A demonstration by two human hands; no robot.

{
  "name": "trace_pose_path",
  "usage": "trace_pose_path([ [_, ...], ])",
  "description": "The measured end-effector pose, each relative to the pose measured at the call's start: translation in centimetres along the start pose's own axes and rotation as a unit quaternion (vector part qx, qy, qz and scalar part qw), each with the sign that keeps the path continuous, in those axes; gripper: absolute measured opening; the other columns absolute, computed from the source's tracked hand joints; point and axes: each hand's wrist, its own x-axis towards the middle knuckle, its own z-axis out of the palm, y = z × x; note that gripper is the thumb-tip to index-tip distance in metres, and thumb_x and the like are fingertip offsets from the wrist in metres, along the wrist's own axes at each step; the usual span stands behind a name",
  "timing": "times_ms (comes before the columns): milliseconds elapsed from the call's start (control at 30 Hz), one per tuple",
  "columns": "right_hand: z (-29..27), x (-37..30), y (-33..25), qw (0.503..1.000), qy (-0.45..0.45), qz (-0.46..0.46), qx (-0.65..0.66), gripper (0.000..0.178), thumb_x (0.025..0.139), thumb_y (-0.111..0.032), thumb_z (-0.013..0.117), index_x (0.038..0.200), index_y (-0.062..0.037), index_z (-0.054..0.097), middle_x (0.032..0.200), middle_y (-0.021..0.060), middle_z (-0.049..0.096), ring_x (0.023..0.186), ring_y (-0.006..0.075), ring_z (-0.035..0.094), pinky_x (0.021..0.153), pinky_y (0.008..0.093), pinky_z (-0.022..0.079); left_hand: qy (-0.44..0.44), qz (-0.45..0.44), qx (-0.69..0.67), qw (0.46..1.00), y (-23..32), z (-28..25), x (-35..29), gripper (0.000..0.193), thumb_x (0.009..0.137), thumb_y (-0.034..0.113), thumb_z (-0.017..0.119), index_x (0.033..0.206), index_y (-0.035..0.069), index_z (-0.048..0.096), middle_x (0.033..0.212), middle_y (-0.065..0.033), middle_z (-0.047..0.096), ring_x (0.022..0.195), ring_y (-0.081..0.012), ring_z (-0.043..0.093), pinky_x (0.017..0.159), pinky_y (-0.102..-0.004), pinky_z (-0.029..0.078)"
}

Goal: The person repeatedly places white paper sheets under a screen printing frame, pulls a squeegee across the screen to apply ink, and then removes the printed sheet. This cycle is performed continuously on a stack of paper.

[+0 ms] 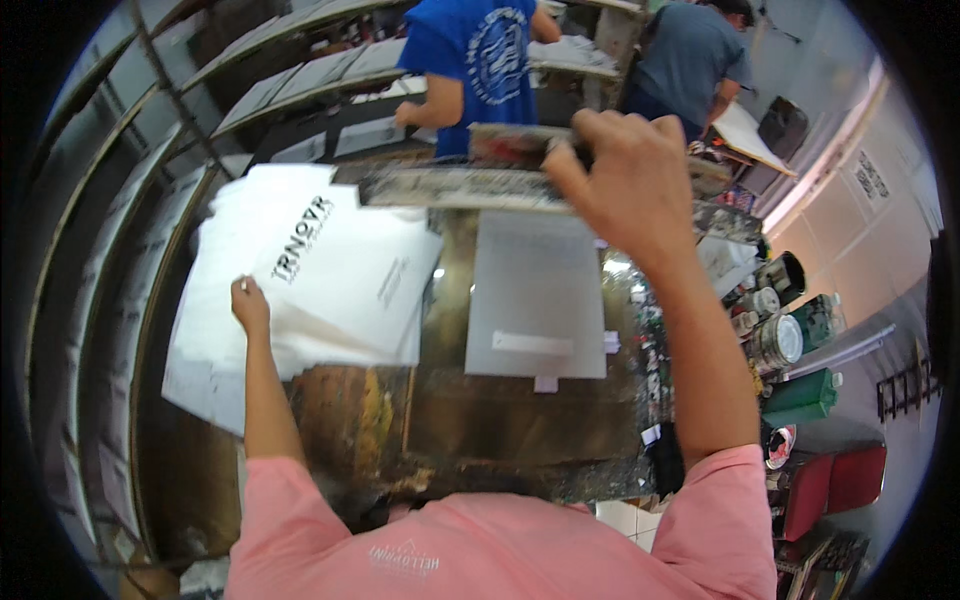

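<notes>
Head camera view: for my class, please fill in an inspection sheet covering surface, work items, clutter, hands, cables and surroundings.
Surface: brown-stained wooden table, blotched with dried colour.
Work items: loose pile of white sheets with black print; pale grey rectangular sheet bearing a white strip; smeared wooden frame beyond it.
Clutter: round metal tins and a green plastic bottle, to the right.
Hands: right hand grips the frame; left hand at the pile, fingers curled, pinch unclear.
Cables: none made out with certainty.
Surroundings: tall rack holding flat sheets; person in blue top and person in grey top beyond the table.
</notes>
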Motion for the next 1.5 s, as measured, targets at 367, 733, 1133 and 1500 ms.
trace_pose_path([
  [367, 1.0, 0.6, 1.6, 0.999, 0.035, -0.025, -0.021, 0.040, 0.095, -0.042, 0.062, 0.091, -0.0041, 0.075, 0.086, 0.0155, 0.074, 0.085, 0.0335, 0.071, 0.083, 0.0468, 0.044, -0.501, 0.472, 0.053, 0.724, 20.3, 0.8, -26.1, 0.121, 0.078, 0.095, 0.059, 0.164, 0.011, 0.044, 0.174, -0.0210, 0.030, 0.163, -0.0444, 0.021, 0.130, -0.0673, 0.003],
  [733, 0.3, 1.0, 1.1, 0.996, -0.080, 0.015, -0.034, 0.042, 0.097, -0.042, 0.058, 0.086, -0.0037, 0.070, 0.076, 0.0126, 0.069, 0.075, 0.0283, 0.066, 0.084, 0.0462, 0.046, -0.514, 0.485, -0.061, 0.705, 35.8, 6.7, -40.7, 0.126, 0.074, 0.099, 0.054, 0.158, 0.005, 0.052, 0.169, -0.0259, 0.037, 0.158, -0.0471, 0.031, 0.126, -0.0755, 0.004],
  [1133, 0.8, 2.4, 0.7, 0.998, -0.050, 0.010, -0.031, 0.044, 0.099, -0.041, 0.054, 0.073, -0.0063, 0.064, 0.065, 0.0083, 0.062, 0.063, 0.0230, 0.060, 0.082, 0.0460, 0.047, -0.493, 0.477, -0.114, 0.719, 35.3, 6.0, -40.3, 0.122, 0.071, 0.094, 0.064, 0.159, 0.010, 0.050, 0.167, -0.0237, 0.041, 0.154, -0.0472, 0.036, 0.125, -0.0773, 0.008],
  [1500, 0.5, -12.0, -1.5, 0.961, -0.269, -0.033, 0.056, 0.052, 0.100, -0.045, 0.068, 0.128, -0.0015, 0.066, 0.105, 0.0166, 0.068, 0.099, 0.0356, 0.062, 0.088, 0.0450, 0.046, -0.435, -0.102, -0.337, 0.829, 31.2, -5.1, -23.2, 0.115, 0.066, 0.023, 0.105, 0.159, -0.005, 0.043, 0.138, -0.0150, 0.067, 0.121, -0.0258, 0.068, 0.110, -0.0382, 0.052],
])
